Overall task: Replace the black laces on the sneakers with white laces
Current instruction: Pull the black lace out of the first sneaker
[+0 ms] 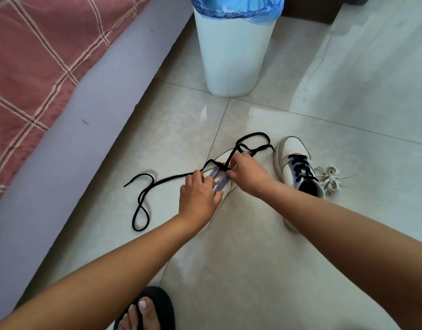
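Near sneaker (225, 186): white with lilac eyelet strips, on the tiled floor, toe pointing away, mostly unlaced. Black lace (143, 201) threaded only through the eyelets nearest the toe; one end trailing left across the floor in a loose loop, the other looped beyond the toe. Second sneaker (298, 167): same white and lilac, just right of the first, toe away, black lacing (301, 169) fully crossed up its front. White laces (330, 178): a loose bundle on the floor, against the second sneaker's right side.
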The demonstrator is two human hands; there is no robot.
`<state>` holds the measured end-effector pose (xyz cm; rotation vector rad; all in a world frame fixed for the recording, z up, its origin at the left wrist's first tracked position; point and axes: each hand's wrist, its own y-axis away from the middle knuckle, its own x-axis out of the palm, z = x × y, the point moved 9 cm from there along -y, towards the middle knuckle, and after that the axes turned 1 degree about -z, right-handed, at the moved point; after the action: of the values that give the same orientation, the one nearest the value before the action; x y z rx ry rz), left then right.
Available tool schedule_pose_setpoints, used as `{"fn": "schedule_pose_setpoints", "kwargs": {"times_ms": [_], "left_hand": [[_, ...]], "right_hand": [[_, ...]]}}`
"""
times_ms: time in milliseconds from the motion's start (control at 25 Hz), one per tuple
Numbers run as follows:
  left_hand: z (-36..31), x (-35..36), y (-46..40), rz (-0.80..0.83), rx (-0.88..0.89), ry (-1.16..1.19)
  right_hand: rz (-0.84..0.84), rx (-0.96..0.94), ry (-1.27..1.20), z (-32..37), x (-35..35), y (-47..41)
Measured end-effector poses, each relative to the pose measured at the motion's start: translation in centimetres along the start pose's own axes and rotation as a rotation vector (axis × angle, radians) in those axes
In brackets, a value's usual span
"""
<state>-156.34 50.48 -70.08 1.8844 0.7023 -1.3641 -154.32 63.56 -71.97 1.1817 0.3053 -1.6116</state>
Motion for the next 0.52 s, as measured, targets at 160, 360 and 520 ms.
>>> {"fn": "schedule_pose_setpoints", "kwargs": {"times_ms": [160, 360, 520], "left_hand": [[-0.2, -0.4, 0.1, -0.032, 0.013, 0.052], [-0.2, -0.3, 0.1, -0.014, 0.019, 0.034], [0.0, -0.2, 0.0, 0.008, 0.03, 0.019]], "right_hand": [[-0.038, -0.026, -0.046, 0.5, 0.5, -0.5], [0.063, 0.039, -0.093, -0.3, 0.9, -1.1], [0.067, -0.046, 0.139, 1.0, 0.7, -0.8]]}}
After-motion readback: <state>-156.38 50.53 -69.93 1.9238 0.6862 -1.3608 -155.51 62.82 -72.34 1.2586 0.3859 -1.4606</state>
